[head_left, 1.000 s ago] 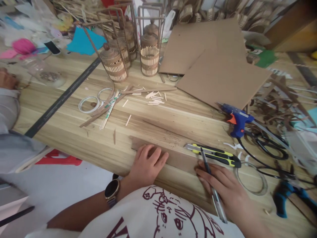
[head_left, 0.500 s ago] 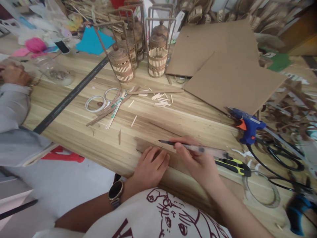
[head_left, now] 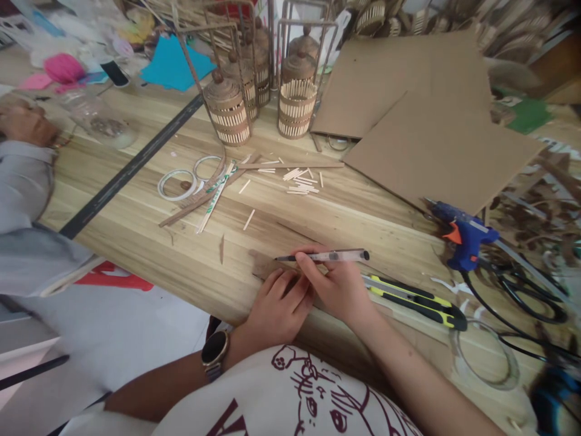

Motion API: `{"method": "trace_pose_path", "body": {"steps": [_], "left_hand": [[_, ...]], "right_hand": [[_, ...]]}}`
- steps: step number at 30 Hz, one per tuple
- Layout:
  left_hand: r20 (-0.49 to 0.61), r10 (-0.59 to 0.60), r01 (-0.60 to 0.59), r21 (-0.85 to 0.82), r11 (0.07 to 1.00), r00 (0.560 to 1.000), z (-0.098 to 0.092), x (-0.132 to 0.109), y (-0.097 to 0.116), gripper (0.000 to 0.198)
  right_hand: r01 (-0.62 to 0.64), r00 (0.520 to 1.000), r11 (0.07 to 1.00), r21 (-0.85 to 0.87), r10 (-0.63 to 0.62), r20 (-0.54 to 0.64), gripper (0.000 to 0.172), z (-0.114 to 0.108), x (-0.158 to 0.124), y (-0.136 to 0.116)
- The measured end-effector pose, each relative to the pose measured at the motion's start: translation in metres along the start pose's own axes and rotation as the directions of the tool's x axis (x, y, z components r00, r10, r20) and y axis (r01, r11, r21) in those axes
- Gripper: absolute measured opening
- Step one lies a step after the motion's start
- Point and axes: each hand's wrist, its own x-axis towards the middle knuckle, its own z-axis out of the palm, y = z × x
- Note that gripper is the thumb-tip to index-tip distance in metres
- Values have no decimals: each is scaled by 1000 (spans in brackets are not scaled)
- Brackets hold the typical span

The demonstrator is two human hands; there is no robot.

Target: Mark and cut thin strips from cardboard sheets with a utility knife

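Observation:
My right hand (head_left: 338, 284) holds a pen (head_left: 336, 256), its dark tip pointing left just above a brown strip (head_left: 263, 264) at the table's near edge. Resting on that strip is my left hand (head_left: 281, 303), its fingers spread and slightly bent, with a watch on the wrist. Most of the strip is hidden under both hands. A yellow and black utility knife (head_left: 415, 300) lies right of my right hand. Beyond the hands are loose short sticks (head_left: 303, 183) and a thin brown strip (head_left: 290, 165).
Small slatted lanterns (head_left: 227, 112) stand at the back, near cardboard sheets (head_left: 440, 133). On the right are a blue glue gun (head_left: 465, 233) and its cable. Tape rolls (head_left: 177, 184) and a black ruler-like bar (head_left: 131, 169) lie left; another person's hand (head_left: 27, 123) rests beyond.
My right hand has moved left with the pen, closer to my left hand, uncovering more of the utility knife. My left hand stays on the strip. The view has shifted slightly.

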Motion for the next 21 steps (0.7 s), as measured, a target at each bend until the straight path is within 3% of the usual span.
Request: {"method": "trace_pose_path", "body": {"steps": [4,10,21], "left_hand": [[30,10,-10,-23,1000,999,-1,1,0,25],[-34,-4,3,-32,999,999,-2,3,0,22],[-55,-3,1,-27,1000,998,-1,4,0,19]], "right_hand": [[11,1000,1000,-6,-11,20,23,1,1,0],[66,997,998,-19,-65,30,23,1,2,-3],[71,997,997,5,-72,36,22,0,5,-6]]}}
